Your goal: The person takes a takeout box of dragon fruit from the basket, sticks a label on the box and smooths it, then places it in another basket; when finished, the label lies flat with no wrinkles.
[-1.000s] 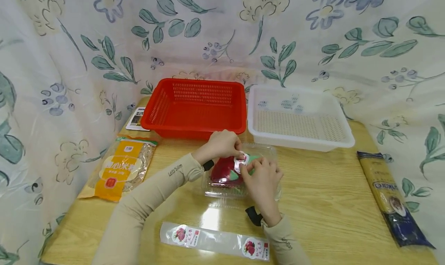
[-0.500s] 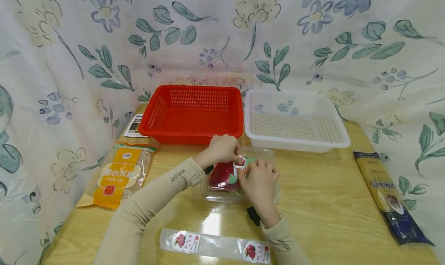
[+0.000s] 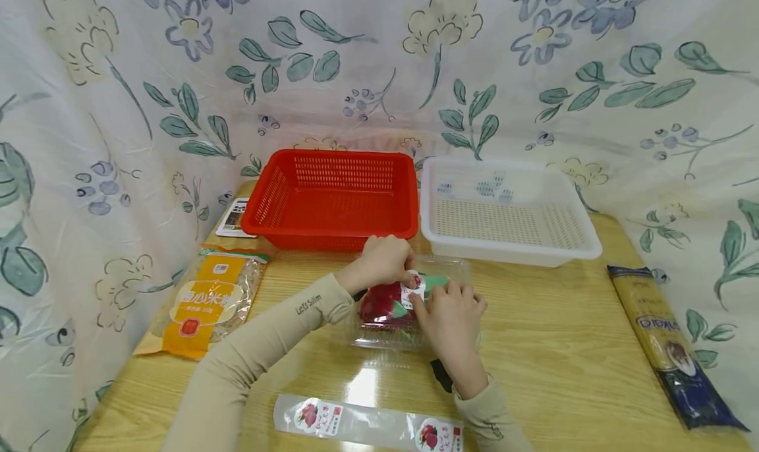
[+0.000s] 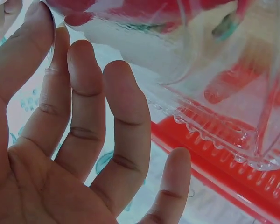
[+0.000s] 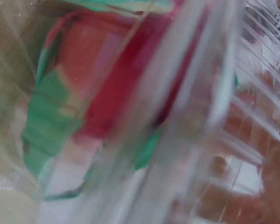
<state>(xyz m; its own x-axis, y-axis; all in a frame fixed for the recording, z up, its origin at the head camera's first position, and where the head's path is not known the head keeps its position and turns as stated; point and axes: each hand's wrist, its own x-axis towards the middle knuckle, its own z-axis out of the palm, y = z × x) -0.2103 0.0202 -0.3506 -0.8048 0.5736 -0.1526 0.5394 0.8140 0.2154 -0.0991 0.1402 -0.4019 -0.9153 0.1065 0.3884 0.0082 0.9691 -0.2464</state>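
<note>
A clear plastic clamshell box [image 3: 385, 341] with dark red, green-tipped dragon fruit [image 3: 379, 304] inside lies on the table in front of me. Over its lid is a white sticker [image 3: 413, 287] with a fruit picture. My left hand [image 3: 382, 264] pinches the sticker's upper left part between thumb and index finger; the other fingers are spread apart in the left wrist view. From the right, my right hand [image 3: 453, 317] touches the sticker's lower edge with its thumb, its fingers bent over the lid. The right wrist view is blurred through the clear plastic.
Behind the box stand a red basket [image 3: 332, 238] and a white basket [image 3: 510, 251]. A noodle bag [image 3: 204, 300] lies left, a pasta packet [image 3: 664, 333] right. A backing strip [image 3: 373, 422] with two more stickers lies near the front. A white card [image 3: 233, 219] sits behind the bag.
The right thumb and fingers have shifted slightly over the sticker and now lie lower on it. The left hand keeps its hold. The head view has tilted a little.
</note>
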